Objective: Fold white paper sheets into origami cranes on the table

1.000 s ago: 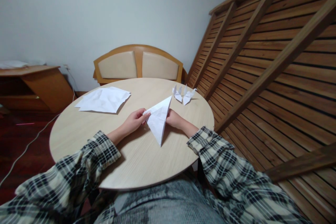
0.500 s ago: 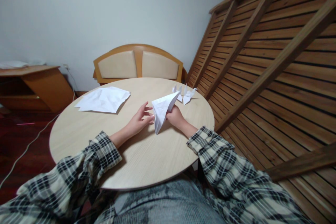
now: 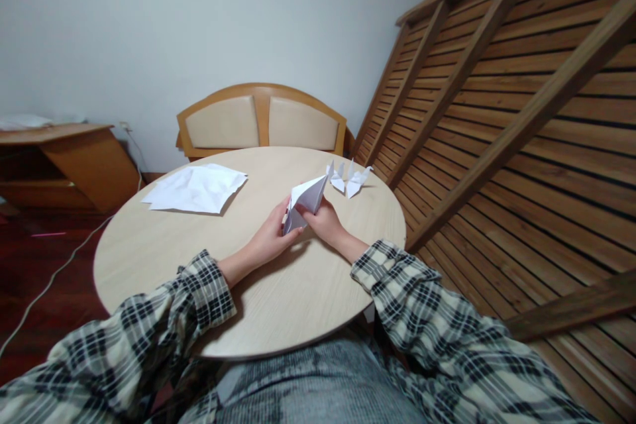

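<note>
A sheet of white paper [image 3: 309, 195], folded into a partly opened triangular shape, is held up above the round table between both my hands. My left hand [image 3: 276, 226] grips its left side, thumb at the lower corner and fingers behind it. From the right, my right hand [image 3: 324, 220] holds the paper with the thumb inside the fold; its other fingers are mostly hidden. Just beyond the right hand, two folded paper cranes [image 3: 356, 180] stand on the table.
Several white paper sheets [image 3: 199, 188] lie stacked on the left of the round table [image 3: 278, 318]. Behind it stands a padded wooden headboard [image 3: 263, 94]. A slatted wooden panel [image 3: 497, 132] leans along the right. At far left are a wooden desk [image 3: 84, 152] and a white cable [image 3: 64, 265] on the floor.
My left hand has moved right and closed on the paper's left side. The folded paper has tilted and shifted slightly left, and my right thumb now shows inside its fold.
</note>
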The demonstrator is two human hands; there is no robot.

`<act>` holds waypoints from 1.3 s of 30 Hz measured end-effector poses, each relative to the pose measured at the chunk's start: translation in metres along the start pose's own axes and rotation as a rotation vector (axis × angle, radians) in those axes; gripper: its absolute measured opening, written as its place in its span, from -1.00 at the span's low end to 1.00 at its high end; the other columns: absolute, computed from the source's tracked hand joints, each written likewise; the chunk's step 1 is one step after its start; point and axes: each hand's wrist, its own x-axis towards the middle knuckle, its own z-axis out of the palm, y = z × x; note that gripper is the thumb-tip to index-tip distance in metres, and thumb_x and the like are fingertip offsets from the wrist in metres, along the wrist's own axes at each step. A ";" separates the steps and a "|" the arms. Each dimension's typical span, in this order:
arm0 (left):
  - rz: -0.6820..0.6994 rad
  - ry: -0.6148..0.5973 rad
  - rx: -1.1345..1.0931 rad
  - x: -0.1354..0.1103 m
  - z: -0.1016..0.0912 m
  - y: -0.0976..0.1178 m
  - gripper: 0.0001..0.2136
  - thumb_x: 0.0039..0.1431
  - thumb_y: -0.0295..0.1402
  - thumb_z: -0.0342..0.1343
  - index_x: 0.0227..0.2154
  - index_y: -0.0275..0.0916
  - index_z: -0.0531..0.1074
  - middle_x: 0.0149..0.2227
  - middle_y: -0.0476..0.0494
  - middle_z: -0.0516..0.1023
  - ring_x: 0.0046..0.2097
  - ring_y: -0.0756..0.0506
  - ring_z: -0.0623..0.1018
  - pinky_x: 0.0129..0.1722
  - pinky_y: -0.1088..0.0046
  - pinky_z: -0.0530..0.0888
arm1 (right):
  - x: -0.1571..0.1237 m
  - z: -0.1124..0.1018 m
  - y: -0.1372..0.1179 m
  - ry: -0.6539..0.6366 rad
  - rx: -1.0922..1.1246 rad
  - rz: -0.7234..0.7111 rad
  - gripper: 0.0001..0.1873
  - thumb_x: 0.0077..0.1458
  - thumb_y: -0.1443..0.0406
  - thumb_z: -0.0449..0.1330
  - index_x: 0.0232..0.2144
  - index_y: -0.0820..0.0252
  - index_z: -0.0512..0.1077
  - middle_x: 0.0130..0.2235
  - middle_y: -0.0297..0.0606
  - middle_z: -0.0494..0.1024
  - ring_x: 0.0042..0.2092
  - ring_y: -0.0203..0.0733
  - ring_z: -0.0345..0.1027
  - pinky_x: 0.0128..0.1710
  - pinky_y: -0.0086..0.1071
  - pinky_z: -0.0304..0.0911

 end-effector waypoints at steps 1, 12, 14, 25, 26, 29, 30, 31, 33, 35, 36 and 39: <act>0.010 0.008 0.020 0.000 0.000 0.000 -0.31 0.16 -0.38 0.11 0.34 -0.17 0.04 0.32 -0.35 0.18 0.31 -0.33 0.20 0.29 -0.05 0.12 | 0.000 0.000 0.000 -0.002 -0.006 -0.008 -0.43 0.10 0.18 0.20 0.16 0.11 0.29 0.03 -0.08 0.52 0.02 0.01 0.44 0.07 -0.03 0.35; -0.096 0.207 -0.045 0.005 -0.005 -0.011 -0.51 0.13 -0.45 -0.03 0.16 -0.25 0.30 0.16 -0.29 0.42 0.16 -0.23 0.40 0.21 0.08 0.26 | -0.006 -0.004 -0.007 -0.085 -0.175 -0.114 -0.47 0.21 0.19 0.11 0.21 0.06 0.18 -0.09 -0.18 0.55 -0.17 -0.07 0.47 -0.17 -0.18 0.42; -0.130 0.226 -0.095 0.005 -0.007 -0.011 -0.55 0.12 -0.44 -0.02 0.11 -0.23 0.36 0.10 -0.28 0.47 0.11 -0.24 0.44 0.16 0.09 0.32 | -0.006 -0.005 -0.008 -0.107 -0.194 -0.116 -0.46 0.23 0.19 0.10 0.23 0.07 0.16 -0.18 -0.22 0.56 -0.26 -0.12 0.45 -0.25 -0.24 0.40; -0.240 0.352 -0.395 0.005 -0.008 -0.003 -0.68 0.08 -0.43 0.13 -0.07 -0.19 0.52 -0.05 -0.21 0.57 -0.03 -0.24 0.50 -0.08 0.22 0.45 | -0.007 -0.008 -0.009 -0.138 -0.227 -0.115 -0.42 0.17 0.36 0.07 0.25 0.08 0.20 -0.22 -0.23 0.56 -0.25 -0.14 0.43 -0.17 -0.26 0.36; -0.248 0.365 -0.399 0.005 -0.007 -0.002 -0.69 0.07 -0.44 0.12 -0.08 -0.18 0.53 -0.05 -0.21 0.58 -0.02 -0.24 0.49 -0.07 0.22 0.45 | -0.007 -0.009 -0.009 -0.143 -0.226 -0.115 -0.41 0.16 0.38 0.06 0.25 0.08 0.20 -0.21 -0.23 0.57 -0.27 -0.15 0.43 -0.18 -0.25 0.36; -0.275 0.391 -0.425 0.006 -0.006 0.000 -0.70 0.07 -0.43 0.11 -0.10 -0.20 0.53 -0.04 -0.21 0.58 -0.01 -0.24 0.50 -0.08 0.24 0.45 | -0.007 -0.011 -0.014 -0.160 -0.223 -0.142 -0.35 0.09 0.44 0.06 0.24 0.07 0.22 -0.07 -0.22 0.57 -0.24 -0.13 0.45 -0.14 -0.23 0.38; -0.280 0.400 -0.437 0.007 -0.005 0.000 -0.69 0.06 -0.44 0.11 -0.10 -0.20 0.53 -0.05 -0.21 0.59 -0.01 -0.24 0.50 -0.09 0.25 0.45 | -0.007 -0.011 -0.015 -0.159 -0.222 -0.152 -0.34 0.07 0.46 0.06 0.24 0.07 0.24 0.00 -0.22 0.55 -0.20 -0.12 0.46 -0.11 -0.22 0.38; -0.282 0.411 -0.450 0.007 -0.004 -0.001 -0.69 0.06 -0.44 0.10 -0.10 -0.21 0.52 -0.05 -0.22 0.59 -0.01 -0.23 0.51 -0.09 0.26 0.45 | -0.007 -0.012 -0.016 -0.154 -0.222 -0.160 -0.32 0.04 0.48 0.06 0.23 0.06 0.25 0.06 -0.22 0.53 -0.15 -0.10 0.47 -0.07 -0.20 0.38; -0.282 0.433 -0.479 0.009 -0.002 -0.002 -0.68 0.05 -0.45 0.09 -0.10 -0.23 0.51 -0.09 -0.21 0.60 -0.03 -0.21 0.52 -0.10 0.28 0.45 | -0.007 -0.012 -0.018 -0.135 -0.219 -0.170 -0.30 0.01 0.51 0.05 0.22 0.05 0.27 0.14 -0.25 0.47 -0.04 -0.06 0.46 0.00 -0.18 0.36; -0.283 0.438 -0.525 0.010 0.000 -0.004 -0.66 0.04 -0.46 0.08 -0.08 -0.24 0.50 -0.11 -0.21 0.61 -0.05 -0.19 0.54 -0.10 0.30 0.45 | -0.007 -0.012 -0.018 -0.116 -0.211 -0.175 -0.29 0.00 0.52 0.04 0.21 0.03 0.30 0.18 -0.28 0.44 0.07 -0.05 0.41 0.07 -0.17 0.33; -0.284 0.435 -0.553 0.011 0.001 -0.004 -0.65 0.04 -0.46 0.08 -0.07 -0.24 0.50 -0.12 -0.20 0.61 -0.05 -0.18 0.54 -0.11 0.31 0.45 | -0.007 -0.013 -0.017 -0.110 -0.205 -0.173 -0.30 0.00 0.53 0.04 0.19 0.02 0.32 0.18 -0.30 0.43 0.10 -0.05 0.39 0.10 -0.16 0.32; -0.292 0.419 -0.643 0.013 0.003 -0.004 -0.65 0.04 -0.44 0.11 -0.06 -0.24 0.49 -0.14 -0.19 0.62 -0.08 -0.19 0.56 -0.12 0.30 0.47 | -0.007 -0.013 -0.017 -0.110 -0.190 -0.143 -0.31 0.00 0.55 0.03 0.15 -0.02 0.38 0.17 -0.36 0.44 0.14 -0.08 0.37 0.15 -0.13 0.29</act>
